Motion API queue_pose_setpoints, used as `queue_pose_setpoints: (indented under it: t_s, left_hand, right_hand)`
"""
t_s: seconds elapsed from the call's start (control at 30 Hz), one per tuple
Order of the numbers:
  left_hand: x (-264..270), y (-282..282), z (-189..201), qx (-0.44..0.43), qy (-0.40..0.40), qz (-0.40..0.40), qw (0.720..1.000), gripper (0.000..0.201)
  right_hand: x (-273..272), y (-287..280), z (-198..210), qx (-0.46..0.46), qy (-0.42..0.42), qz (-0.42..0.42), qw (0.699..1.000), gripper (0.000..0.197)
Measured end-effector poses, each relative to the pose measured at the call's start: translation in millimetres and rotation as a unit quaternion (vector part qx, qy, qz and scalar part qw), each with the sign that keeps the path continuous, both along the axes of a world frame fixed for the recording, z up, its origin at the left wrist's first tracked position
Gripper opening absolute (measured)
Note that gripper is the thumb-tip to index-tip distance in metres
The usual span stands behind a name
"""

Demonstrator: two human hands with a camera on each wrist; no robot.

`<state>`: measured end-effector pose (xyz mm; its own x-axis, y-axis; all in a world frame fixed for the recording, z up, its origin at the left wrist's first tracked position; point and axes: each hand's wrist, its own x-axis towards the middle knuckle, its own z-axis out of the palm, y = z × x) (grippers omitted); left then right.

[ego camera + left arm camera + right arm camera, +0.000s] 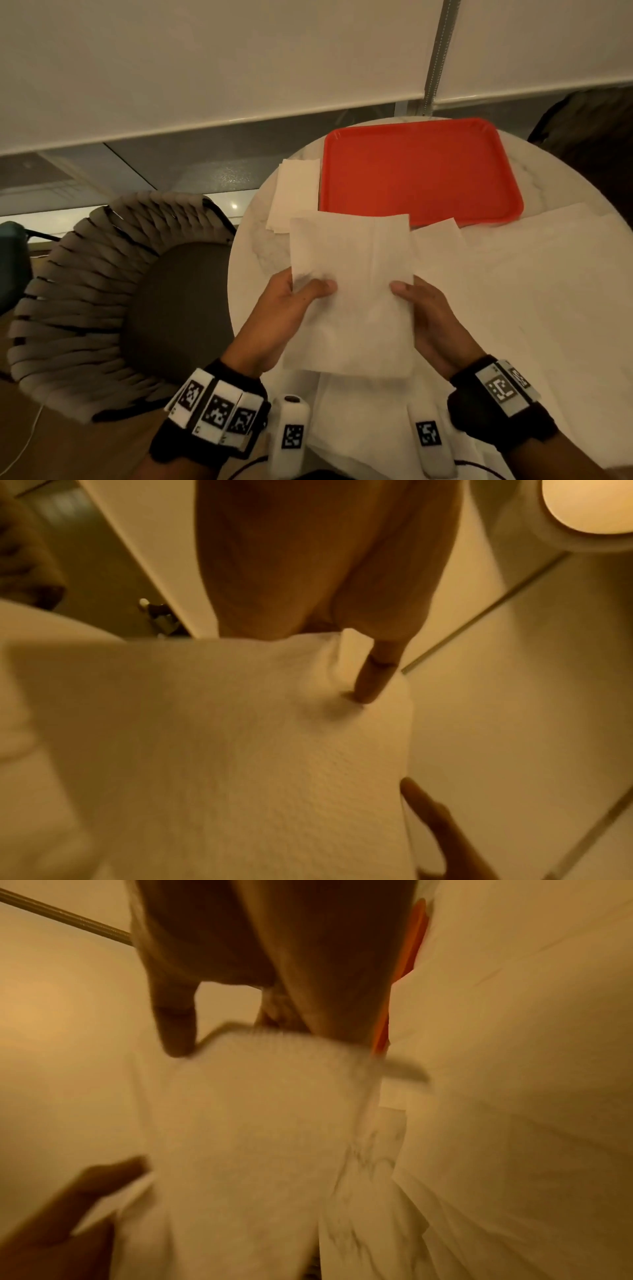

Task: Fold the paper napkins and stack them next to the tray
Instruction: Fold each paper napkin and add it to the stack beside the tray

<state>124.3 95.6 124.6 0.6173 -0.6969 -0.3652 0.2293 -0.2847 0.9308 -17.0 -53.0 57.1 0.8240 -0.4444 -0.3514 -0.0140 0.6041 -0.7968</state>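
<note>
I hold a white paper napkin (356, 294) above the round table, with a vertical crease down its middle. My left hand (301, 301) pinches its left edge, thumb on top; in the left wrist view that thumb (373, 680) presses into the napkin (240, 750). My right hand (421, 308) pinches the right edge, thumb on top. The right wrist view is blurred and shows the napkin (257, 1123) under my fingers (176, 1031). A red tray (418, 171) lies at the table's far side. A stack of folded napkins (294, 192) sits just left of the tray.
Unfolded napkins (513, 274) cover the right part of the marble table (253, 246), and more lie under my wrists (359, 421). A woven chair (102, 291) stands to the left of the table. A roller blind hangs behind.
</note>
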Motion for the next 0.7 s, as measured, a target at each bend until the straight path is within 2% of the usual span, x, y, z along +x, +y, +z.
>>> queue_pose_setpoints:
  t_s: [0.03,0.1,0.17,0.27,0.33,0.4,0.47,0.53,0.63,0.7]
  left_hand:
    - [1.0,1.6,-5.5,0.024,-0.037,0.018,0.999,0.025]
    - [2.9,5.4,-14.7,0.070,-0.131,0.044,0.988,0.021]
    - [1.8,9.2,-19.5,0.096,-0.216,0.037,0.971,0.022]
    - [-5.7,10.4,-21.6,0.086,-0.279,0.017,0.956,0.027]
    - [-12.6,7.9,-23.7,0.068,-0.301,-0.005,0.951,0.020]
    - [-19.7,2.6,-23.5,0.061,-0.295,-0.044,0.953,0.016]
    - [-23.1,-1.9,-24.1,0.053,-0.240,-0.090,0.965,0.030]
    - [-19.8,-4.0,-26.6,0.030,-0.208,-0.113,0.971,0.041]
    - [4.2,-1.6,-35.7,0.001,-0.225,-0.038,0.974,0.035]
    - [28.1,-0.9,-43.8,0.036,-0.218,-0.005,0.975,0.026]
  right_hand:
    - [-2.1,-1.0,-0.4,-0.006,0.010,-0.028,1.000,0.045]
    - [-6.4,-3.4,-4.6,-0.062,0.045,-0.063,0.995,0.046]
    - [-8.7,-3.1,-5.9,-0.125,0.087,-0.069,0.986,0.047]
    - [-6.9,5.4,-3.3,-0.167,0.112,-0.053,0.978,0.038]
    - [-1.8,14.1,-1.2,-0.163,0.103,-0.044,0.980,0.037]
    - [5.5,23.2,0.8,-0.116,0.079,-0.030,0.990,0.044]
    - [14.4,30.5,2.2,-0.060,0.054,-0.027,0.996,0.048]
    - [22.7,35.5,3.1,-0.077,0.044,-0.047,0.995,0.046]
    - [36.0,38.0,-2.5,-0.147,0.080,-0.069,0.983,0.042]
    - [46.4,37.1,-7.4,-0.149,0.097,-0.083,0.981,0.038]
